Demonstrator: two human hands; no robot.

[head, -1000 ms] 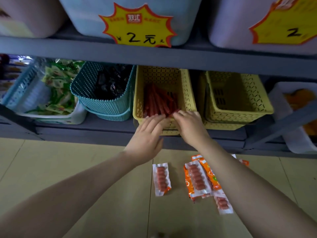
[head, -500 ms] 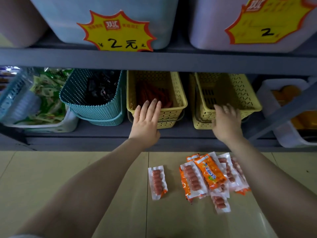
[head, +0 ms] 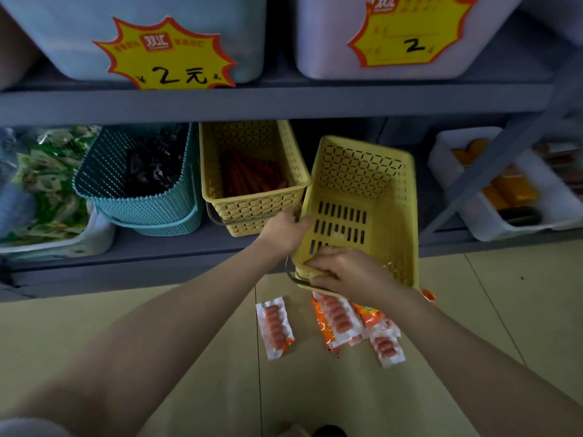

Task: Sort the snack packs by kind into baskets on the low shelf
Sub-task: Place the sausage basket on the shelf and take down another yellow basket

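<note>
An empty yellow basket [head: 362, 190] is tilted toward me, half out of the low shelf [head: 151, 247]. My left hand [head: 284, 230] grips its left rim and my right hand [head: 340, 271] grips its near rim. To its left, a second yellow basket [head: 252, 209] holds red sausage sticks [head: 252, 175]. On the floor below lie several snack packs: a clear pack of small sausages [head: 275, 326] lies alone, and a pile of orange and clear packs [head: 350, 323] is partly hidden by the basket and my right arm.
A teal basket [head: 138, 200] with dark packs and a white tray [head: 79, 241] of green packs stand on the shelf to the left. A white bin [head: 492, 216] with orange items sits right, behind a slanted shelf brace [head: 492, 171]. Large bins with yellow price tags [head: 167, 55] sit above.
Both hands left the sausage-stick basket. The right hand went to the empty yellow basket, the left followed, and the basket now comes out of the shelf tilted toward me.
</note>
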